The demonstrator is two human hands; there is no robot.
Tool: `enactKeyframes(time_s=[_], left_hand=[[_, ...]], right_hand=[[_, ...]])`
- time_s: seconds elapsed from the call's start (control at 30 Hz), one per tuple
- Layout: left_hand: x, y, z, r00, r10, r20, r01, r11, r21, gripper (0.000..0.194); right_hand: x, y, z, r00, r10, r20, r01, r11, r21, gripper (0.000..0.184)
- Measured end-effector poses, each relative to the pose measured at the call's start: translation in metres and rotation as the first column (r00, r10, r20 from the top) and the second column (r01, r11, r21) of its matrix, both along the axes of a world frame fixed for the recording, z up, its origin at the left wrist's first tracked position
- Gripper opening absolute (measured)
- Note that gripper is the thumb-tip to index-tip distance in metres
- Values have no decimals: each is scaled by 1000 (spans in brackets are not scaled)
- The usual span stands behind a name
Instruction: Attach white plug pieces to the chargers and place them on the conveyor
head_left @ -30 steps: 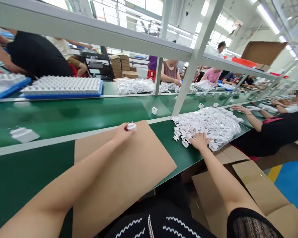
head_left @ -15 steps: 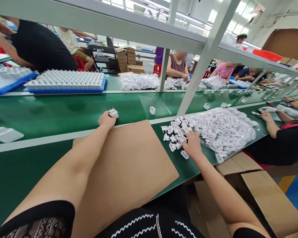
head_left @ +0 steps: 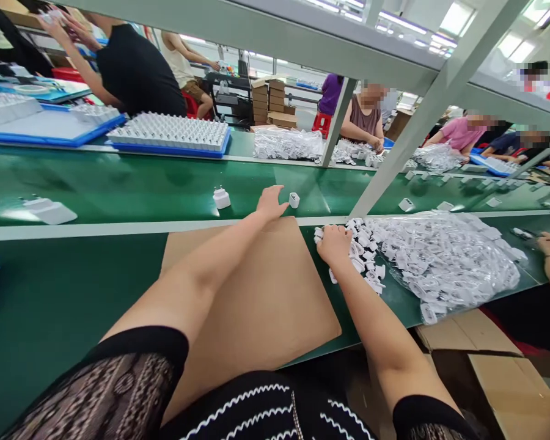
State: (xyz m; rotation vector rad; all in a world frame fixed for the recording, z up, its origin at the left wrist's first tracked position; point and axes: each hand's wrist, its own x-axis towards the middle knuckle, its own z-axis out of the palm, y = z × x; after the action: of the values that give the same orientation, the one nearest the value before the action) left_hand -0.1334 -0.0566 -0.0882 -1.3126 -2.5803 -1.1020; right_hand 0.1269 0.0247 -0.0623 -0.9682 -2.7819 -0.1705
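My left hand (head_left: 271,203) is above the green conveyor belt with its fingers apart and nothing in them. Just right of its fingertips stands a white charger housing (head_left: 294,200) with an open end. A white charger with pins (head_left: 220,198) rests on the belt to the left of that hand. My right hand (head_left: 335,244) is curled at the near edge of a heap of loose white plug pieces (head_left: 371,266). One white plug piece (head_left: 318,234) shows at its fingers; the rest of the grip is hidden. A brown cardboard sheet (head_left: 256,293) lies in front of me.
A clear bag of white plug pieces (head_left: 453,256) lies at the right. Another white charger (head_left: 50,209) is at the belt's left. A slanted grey post (head_left: 407,137) rises beyond my right hand. Blue trays of chargers (head_left: 169,148) stand across the belt; co-workers sit around.
My left hand has set the charger on the belt, let go and moved right toward the charger housing. My right hand has drawn left and curled at the loose pieces. The camera view has shifted.
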Motion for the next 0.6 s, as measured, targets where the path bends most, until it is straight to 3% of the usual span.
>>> enactKeyframes(time_s=[0.1, 0.17, 0.27, 0.4, 0.6], left_hand=[[7, 39, -7, 996, -66, 56, 68, 997, -33, 78], [12, 49, -10, 992, -104, 78, 107, 993, -39, 65], [16, 41, -9, 992, -99, 80, 101, 994, -31, 39], [26, -4, 3, 996, -91, 13, 90, 996, 13, 30], [79, -112, 8, 956, -236, -174, 253, 964, 79, 29]], right_hand=[[6, -7, 2, 999, 41, -5, -41, 999, -23, 25], [9, -10, 1, 998, 70, -4, -70, 996, -54, 24], [12, -12, 1, 993, 120, -15, -121, 989, -85, 27], [19, -15, 7, 972, 220, -79, -228, 965, -126, 27], [38, -21, 7, 903, 335, -268, -412, 850, -327, 39]])
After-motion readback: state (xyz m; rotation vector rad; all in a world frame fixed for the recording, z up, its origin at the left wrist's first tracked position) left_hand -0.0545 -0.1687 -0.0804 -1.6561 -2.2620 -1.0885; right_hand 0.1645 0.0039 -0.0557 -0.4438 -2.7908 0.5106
